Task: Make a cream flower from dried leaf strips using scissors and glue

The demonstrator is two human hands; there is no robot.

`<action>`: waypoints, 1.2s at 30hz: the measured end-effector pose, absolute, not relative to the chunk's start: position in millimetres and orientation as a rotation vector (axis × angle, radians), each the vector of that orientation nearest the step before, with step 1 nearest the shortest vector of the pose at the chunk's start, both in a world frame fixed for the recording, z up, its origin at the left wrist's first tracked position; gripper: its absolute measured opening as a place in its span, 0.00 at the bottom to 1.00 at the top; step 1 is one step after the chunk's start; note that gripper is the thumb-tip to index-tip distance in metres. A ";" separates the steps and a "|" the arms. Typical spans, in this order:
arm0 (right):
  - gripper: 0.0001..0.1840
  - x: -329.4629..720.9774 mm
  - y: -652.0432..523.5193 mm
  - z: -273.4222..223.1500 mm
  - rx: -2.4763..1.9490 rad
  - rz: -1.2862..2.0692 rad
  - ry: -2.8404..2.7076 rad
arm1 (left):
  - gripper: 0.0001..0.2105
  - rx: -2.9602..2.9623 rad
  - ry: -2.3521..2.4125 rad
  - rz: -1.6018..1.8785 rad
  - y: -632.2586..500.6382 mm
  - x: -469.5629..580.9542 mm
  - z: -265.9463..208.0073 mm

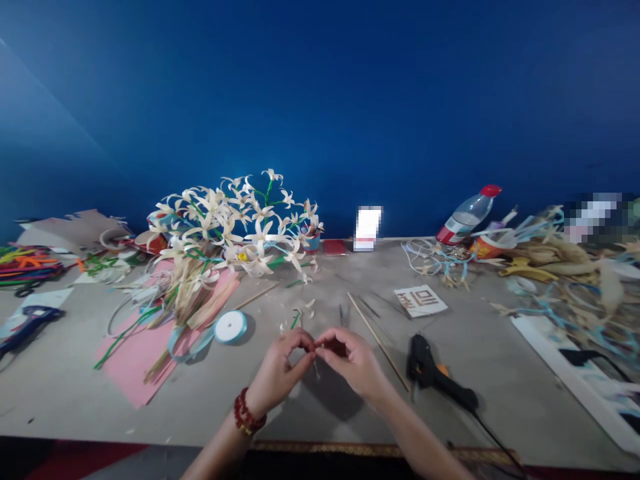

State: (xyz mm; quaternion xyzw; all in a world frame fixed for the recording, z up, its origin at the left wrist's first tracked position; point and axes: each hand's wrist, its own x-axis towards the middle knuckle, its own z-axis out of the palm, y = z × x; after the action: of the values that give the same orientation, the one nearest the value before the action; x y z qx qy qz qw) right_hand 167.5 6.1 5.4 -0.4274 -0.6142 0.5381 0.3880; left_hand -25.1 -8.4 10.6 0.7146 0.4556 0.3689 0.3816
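My left hand [291, 363], with a red bead bracelet at the wrist, is closed in a pinch. Its fingertips meet those of my right hand [350, 357], which pinches as well, low over the table's middle. Between them is a small, thin pale piece [317, 370], its end hanging below the fingers; most of it is covered and its kind is unclear. Just beyond my left hand lie a short green stem [295, 319] and a curled pale petal [311, 307]. A spool of light blue ribbon [231, 327] rests to the left.
Many white handmade flowers [260, 233] stand at the back left, beyond pink paper [135, 360]. Right of my hands are a wooden stick [377, 340], a black glue gun [433, 373] with its cord, and a white power strip [565, 380]. A bottle [465, 217] leans behind.
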 end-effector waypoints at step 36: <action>0.20 247.7 -4.7 26.3 -1.283 1.184 -1.115 | 0.15 2.536 1.305 0.392 52.7 -80.0 23.1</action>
State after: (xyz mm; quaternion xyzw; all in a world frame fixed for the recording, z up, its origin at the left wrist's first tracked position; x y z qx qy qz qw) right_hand 247.7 -4.7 26.3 -0.5330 -0.4632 0.4915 0.5098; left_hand -80.0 52.7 23.1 0.8733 0.4494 0.1349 0.1310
